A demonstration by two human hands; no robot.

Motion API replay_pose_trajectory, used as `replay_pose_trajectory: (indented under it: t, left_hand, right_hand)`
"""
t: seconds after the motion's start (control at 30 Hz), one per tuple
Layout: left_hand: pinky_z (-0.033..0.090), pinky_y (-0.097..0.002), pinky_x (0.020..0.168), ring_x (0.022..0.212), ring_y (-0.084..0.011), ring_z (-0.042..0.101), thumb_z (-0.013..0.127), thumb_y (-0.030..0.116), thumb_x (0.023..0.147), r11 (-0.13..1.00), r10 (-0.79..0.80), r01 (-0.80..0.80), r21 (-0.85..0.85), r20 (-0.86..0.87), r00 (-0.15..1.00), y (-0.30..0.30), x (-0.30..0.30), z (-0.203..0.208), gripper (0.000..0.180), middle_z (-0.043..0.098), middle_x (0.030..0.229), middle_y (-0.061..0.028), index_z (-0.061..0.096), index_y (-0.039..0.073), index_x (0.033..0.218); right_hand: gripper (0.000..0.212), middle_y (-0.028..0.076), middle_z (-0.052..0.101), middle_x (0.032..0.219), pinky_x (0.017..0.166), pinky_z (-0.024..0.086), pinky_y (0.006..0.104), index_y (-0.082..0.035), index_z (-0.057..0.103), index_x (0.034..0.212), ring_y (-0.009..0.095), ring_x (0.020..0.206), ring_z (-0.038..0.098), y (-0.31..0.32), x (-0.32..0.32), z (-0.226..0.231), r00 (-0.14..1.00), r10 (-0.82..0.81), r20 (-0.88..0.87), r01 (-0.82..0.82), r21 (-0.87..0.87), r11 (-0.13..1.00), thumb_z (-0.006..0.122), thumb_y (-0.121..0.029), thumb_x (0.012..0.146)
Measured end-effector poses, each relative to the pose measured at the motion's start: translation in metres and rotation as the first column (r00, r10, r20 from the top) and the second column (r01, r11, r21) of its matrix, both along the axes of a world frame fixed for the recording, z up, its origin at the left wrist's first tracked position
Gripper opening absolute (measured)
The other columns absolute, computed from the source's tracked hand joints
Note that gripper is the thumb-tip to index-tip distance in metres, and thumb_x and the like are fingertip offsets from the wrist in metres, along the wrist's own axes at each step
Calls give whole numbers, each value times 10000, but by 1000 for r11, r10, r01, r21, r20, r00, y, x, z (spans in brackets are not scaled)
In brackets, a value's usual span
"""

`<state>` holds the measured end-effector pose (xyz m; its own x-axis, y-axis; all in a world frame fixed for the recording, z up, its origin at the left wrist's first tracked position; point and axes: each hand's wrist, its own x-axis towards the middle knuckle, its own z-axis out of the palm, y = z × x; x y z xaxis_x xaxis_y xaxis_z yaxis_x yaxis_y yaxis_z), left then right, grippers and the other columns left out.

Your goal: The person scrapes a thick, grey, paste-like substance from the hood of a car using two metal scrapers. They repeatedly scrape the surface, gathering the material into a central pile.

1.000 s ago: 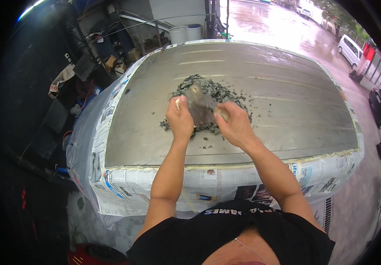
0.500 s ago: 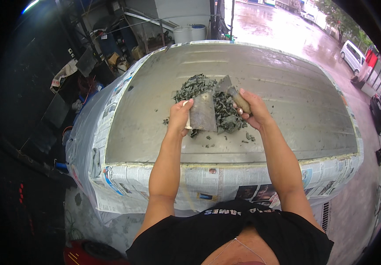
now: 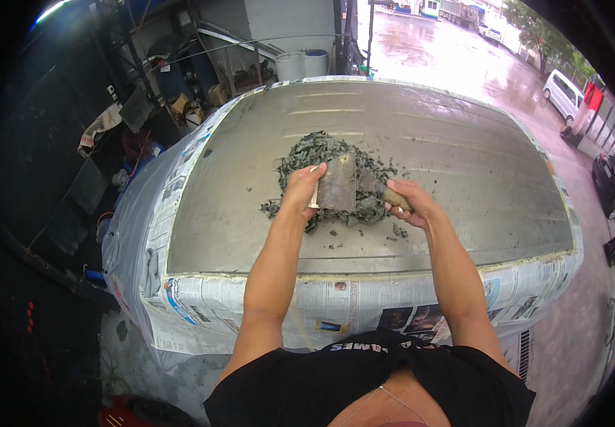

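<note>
My left hand is closed round the pale edge of a flat, stained metal plate, thumb on top. Opposite it, my right hand grips the worn handle of a putty knife, whose blade reaches left to the plate's right side. Whether the blade touches the plate I cannot tell. Beneath both tools lies a heap of dark grey scrapings, with loose crumbs scattered about it. The heap rests on a dull grey, ribbed vehicle roof.
Taped newspaper borders the roof, and clear plastic sheeting hangs on the left. White tubs stand behind. Cluttered shelving and dark panels line the left. Outside are a wet yard and a silver van.
The plate has shifted slightly right. The putty knife's blade, raised beside the plate before, is now lower and points toward the plate's edge; my right hand has come down a little.
</note>
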<state>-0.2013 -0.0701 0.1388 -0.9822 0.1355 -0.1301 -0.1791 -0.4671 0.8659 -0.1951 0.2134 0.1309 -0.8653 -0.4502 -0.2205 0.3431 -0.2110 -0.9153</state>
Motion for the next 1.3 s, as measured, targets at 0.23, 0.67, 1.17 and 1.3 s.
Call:
replay_pose_trajectory:
  t: [0.23, 0.67, 1.17, 1.3]
  left_hand:
    - [609, -395, 723, 788, -207, 713, 593, 215, 1020, 994, 91, -95, -61, -68, 994, -13, -15, 0, 205, 709, 942, -89, 644, 18, 1043]
    - [600, -398, 722, 773, -220, 709, 627, 228, 1001, 992, 106, -110, 54, 72, 992, 0, 1, -6, 229, 709, 952, -87, 654, 9, 1059]
    - [491, -510, 741, 850, -490, 660, 614, 274, 947, 360, 95, -665, -654, -684, 723, 4, -28, 66, 320, 677, 849, -298, 710, -28, 991]
    - [502, -516, 749, 849, -488, 664, 621, 266, 942, 354, 70, -669, -653, -695, 715, 1, -26, 77, 309, 679, 851, -301, 722, -21, 992]
  right_hand:
    - [268, 67, 658, 840, 626, 474, 274, -7, 681, 1076, 122, 708, 593, -9, -10, 9, 654, -223, -723, 520, 216, 827, 647, -255, 982]
    - [335, 109, 613, 1071, 836, 496, 329, -54, 688, 1221, 237, 969, 614, -32, 13, 5, 502, 52, -863, 458, 316, 831, 728, -132, 898]
    - [259, 141, 641, 1061, 801, 531, 411, -57, 718, 1135, 331, 910, 666, -64, 36, 51, 348, 196, -917, 642, 385, 663, 723, -102, 880]
    - [266, 130, 635, 1075, 793, 529, 416, -68, 714, 1136, 327, 918, 663, -60, 8, 27, 306, 404, -862, 776, 471, 419, 730, -102, 873]
